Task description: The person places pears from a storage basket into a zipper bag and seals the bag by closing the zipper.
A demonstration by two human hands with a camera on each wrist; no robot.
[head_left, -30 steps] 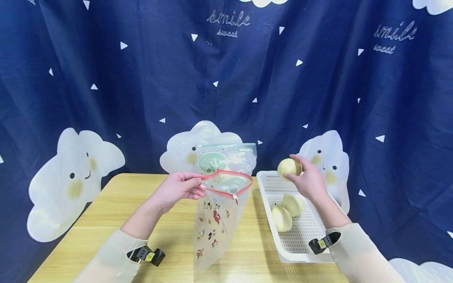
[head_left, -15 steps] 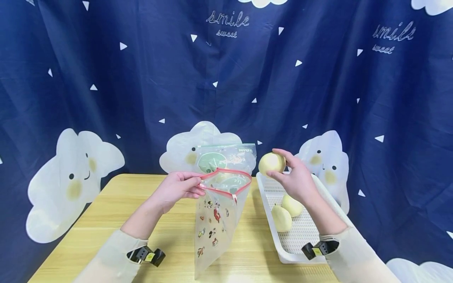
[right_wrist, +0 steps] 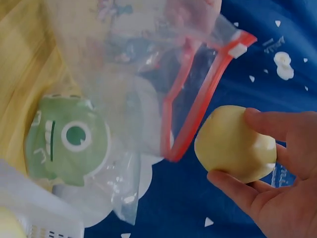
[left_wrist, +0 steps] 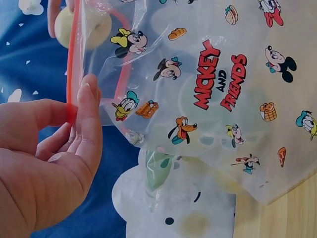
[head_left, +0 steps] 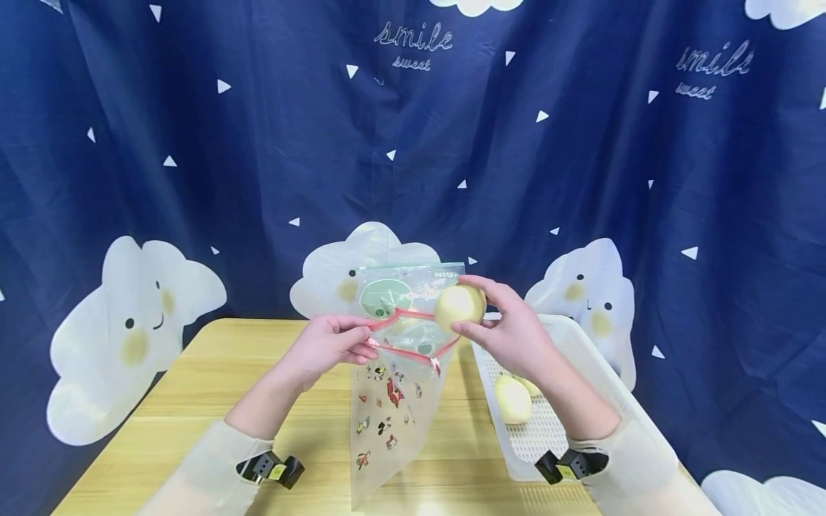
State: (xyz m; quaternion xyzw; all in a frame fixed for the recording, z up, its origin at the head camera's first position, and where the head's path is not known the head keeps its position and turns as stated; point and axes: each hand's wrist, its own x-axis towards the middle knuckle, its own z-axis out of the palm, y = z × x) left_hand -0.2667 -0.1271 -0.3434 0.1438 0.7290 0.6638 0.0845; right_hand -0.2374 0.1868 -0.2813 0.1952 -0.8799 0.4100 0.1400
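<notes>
My left hand (head_left: 332,344) pinches the clear bag (head_left: 390,416) at its red rim (head_left: 406,353) — and my right hand (head_left: 514,333) grips one pale yellow fruit (head_left: 458,307), which is just beside this opened rim

1. The left hand (left_wrist: 54,158) pinches the red edge (left_wrist: 73,59) of a translucent bag (left_wrist: 173,101).
2. Red "MICKEY AND FRIENDS" lettering (left_wrist: 207,74) and cartoon figures (left_wrist: 281,64) mark the bag.
3. Behind the edge, the right hand (left_wrist: 52,20) touches a pale yellow fruit (left_wrist: 94,27).
4. Beyond hangs a blue curtain (left_wrist: 111,153) with a white cloud (left_wrist: 136,191); wooden table (left_wrist: 277,218) lower right.
</notes>
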